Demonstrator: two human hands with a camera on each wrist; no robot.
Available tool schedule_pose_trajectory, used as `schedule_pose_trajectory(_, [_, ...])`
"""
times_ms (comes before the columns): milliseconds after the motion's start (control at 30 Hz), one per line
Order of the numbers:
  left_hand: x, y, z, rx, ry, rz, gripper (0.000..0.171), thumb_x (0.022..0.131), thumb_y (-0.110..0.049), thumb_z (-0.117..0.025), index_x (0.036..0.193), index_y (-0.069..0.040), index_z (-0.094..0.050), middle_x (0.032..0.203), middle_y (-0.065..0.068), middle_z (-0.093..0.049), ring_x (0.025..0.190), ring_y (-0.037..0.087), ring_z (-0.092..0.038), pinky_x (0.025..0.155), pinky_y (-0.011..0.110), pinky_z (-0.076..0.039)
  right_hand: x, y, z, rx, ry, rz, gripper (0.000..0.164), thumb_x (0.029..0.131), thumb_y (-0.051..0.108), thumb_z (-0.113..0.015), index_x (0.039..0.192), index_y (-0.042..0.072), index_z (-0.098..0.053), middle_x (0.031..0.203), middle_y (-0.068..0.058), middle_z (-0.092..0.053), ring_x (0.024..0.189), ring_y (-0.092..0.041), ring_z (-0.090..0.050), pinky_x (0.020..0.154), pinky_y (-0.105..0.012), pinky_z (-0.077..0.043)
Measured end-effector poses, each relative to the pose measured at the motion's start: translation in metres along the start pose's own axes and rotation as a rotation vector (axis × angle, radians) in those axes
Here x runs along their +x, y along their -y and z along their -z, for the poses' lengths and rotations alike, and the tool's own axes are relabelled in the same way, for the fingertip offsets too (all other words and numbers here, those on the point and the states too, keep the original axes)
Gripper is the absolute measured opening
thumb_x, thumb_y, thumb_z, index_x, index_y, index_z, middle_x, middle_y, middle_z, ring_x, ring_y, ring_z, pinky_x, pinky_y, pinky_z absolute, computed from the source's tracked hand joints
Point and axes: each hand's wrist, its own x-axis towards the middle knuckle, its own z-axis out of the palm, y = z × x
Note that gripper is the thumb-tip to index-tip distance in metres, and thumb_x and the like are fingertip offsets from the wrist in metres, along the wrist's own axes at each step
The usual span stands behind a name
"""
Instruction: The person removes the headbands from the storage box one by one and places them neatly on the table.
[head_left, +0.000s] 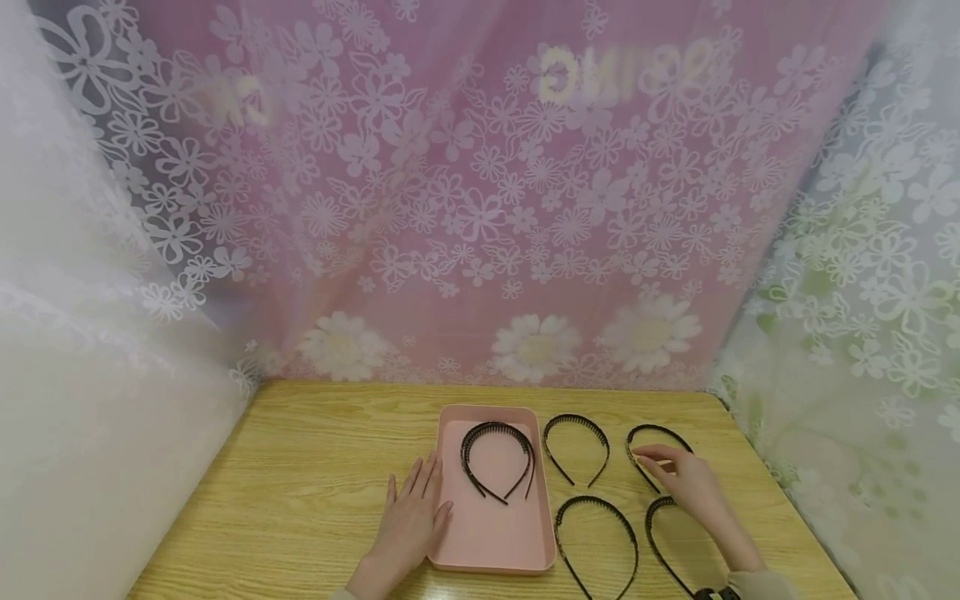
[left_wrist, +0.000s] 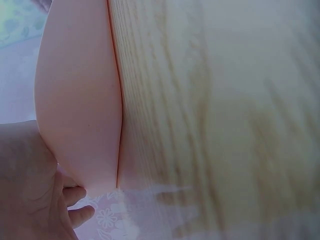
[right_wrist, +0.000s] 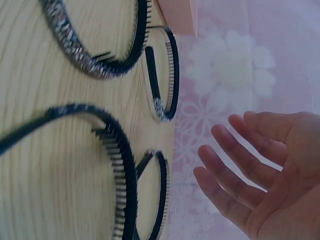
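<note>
My left hand [head_left: 408, 521] lies at the left side of the pink tray [head_left: 491, 542], its fingers stretched along the tray's wall [left_wrist: 80, 85]. At least two black toothed headbands [head_left: 495, 427] overlap inside the tray. Above the far right headband [head_left: 660, 428] hovers my right hand [head_left: 686, 483], hiding part of that headband from the head camera. The right wrist view shows this hand's fingers [right_wrist: 235, 165] loosely bent, with nothing held. Closer to me, another headband [head_left: 651, 533] lies partly under the right forearm.
Two more headbands lie between the tray and the right hand: one at the back [head_left: 576, 418], one in front [head_left: 596, 502]. One band shows glittery decoration [right_wrist: 67, 40]. Flowered curtains [head_left: 480, 208] enclose the wooden table [head_left: 300, 467] at the back and sides.
</note>
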Motion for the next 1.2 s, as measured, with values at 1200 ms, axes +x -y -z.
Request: schedule_pose_trajectory(1200, [-0.001, 0.000, 0.002, 0.011, -0.017, 0.000, 0.061, 0.102, -0.031, -0.059, 0.152, 0.000, -0.043, 0.160, 0.014, -0.038, 0.146, 0.038, -0.038, 0.112, 0.071, -0.028, 0.002, 0.063, -0.105, -0.170, -0.073, 0.444, 0.057, 0.098, 0.020, -0.067, 0.147, -0.002, -0.048, 0.150, -0.025, -0.048, 0.135, -0.054, -0.043, 0.097, -0.070, -0.044])
